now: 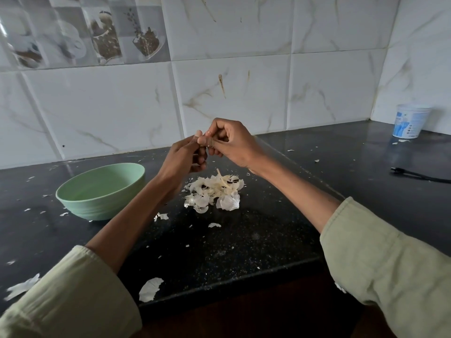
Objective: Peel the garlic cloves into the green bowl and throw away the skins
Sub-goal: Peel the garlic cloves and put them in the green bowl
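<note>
A home kitchen was shown. A dark stone counter [244,240] was set against a wall of white marbled tiles [244,93] (some tiles [97,32] were printed with cups and coffee beans). Garlic skins [214,191] were scattered there.

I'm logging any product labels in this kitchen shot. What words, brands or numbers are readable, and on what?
None can be read.
White tub at the counter's far right corner: blue printing on its side, too small and blurred to read.
Picture tiles on the wall, upper left: images of cups and spices, no lettering legible.
Green bowl: no markings visible.
</note>
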